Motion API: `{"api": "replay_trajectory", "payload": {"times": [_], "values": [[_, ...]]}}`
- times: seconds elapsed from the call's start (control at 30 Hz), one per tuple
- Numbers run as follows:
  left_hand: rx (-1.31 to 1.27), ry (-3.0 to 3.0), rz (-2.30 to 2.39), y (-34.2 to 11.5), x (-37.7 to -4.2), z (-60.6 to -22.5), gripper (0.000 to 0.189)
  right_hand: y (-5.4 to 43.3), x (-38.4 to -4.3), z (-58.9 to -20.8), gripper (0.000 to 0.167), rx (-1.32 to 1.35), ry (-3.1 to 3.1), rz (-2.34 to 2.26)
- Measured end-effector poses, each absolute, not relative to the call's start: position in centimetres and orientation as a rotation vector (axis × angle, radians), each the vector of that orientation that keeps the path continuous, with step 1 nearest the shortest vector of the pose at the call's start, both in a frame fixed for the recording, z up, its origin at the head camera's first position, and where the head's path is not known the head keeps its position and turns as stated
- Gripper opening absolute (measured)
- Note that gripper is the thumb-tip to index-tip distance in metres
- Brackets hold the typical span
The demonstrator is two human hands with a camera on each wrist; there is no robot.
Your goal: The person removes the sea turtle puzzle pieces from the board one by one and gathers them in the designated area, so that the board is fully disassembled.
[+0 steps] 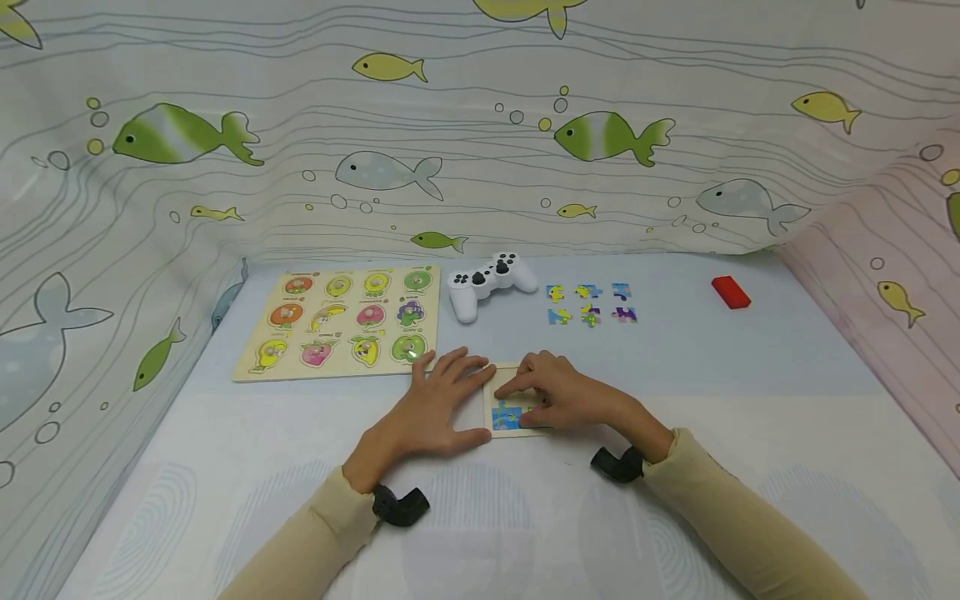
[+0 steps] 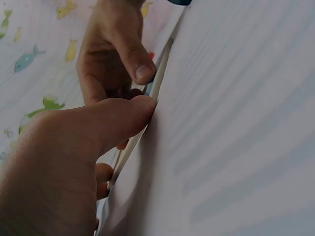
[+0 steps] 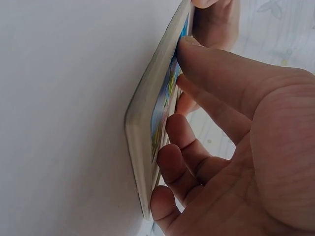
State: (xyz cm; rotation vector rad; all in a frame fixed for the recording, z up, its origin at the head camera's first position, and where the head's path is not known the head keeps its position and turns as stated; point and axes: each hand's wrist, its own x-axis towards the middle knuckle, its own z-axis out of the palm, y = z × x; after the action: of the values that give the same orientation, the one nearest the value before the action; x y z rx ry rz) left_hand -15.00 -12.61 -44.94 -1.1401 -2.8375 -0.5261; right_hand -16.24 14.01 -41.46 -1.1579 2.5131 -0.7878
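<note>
While the puzzle tray (image 1: 488, 408) lies on the table (image 1: 480, 550), the left hand (image 1: 429, 410) spreads against it in the head view; the right hand (image 1: 566, 393), thumb and forefinger apart, reaches over blue pieces (image 1: 506, 418): fitting, apparently. Left wrist: thumb at the rim. Right wrist: thumb against pieces; next likely calls for light pressing.

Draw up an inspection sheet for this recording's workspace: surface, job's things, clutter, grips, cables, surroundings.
Surface: pale patterned table covering.
Job's things: small puzzle tray, partly filled with blue pieces; loose jigsaw pieces in two rows beyond it.
Clutter: fruit board, white game controller, red block.
Grips: left grip, fingers spread, touches the tray's left edge; right grip reaches over the tray, thumb at the pieces.
Cables: nothing seen; black devices at both wrists.
Surroundings: fish-print hangings behind and at both sides.
</note>
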Motion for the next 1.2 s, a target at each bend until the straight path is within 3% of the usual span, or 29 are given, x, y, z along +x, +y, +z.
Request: {"api": "replay_trajectory", "payload": {"times": [1.2], "values": [[-1.151,-2.835,-0.536,-12.72,-15.04,-45.13,0.087,13.91,-16.01,-41.42,0.037,-1.123,2.482,-0.854]]}}
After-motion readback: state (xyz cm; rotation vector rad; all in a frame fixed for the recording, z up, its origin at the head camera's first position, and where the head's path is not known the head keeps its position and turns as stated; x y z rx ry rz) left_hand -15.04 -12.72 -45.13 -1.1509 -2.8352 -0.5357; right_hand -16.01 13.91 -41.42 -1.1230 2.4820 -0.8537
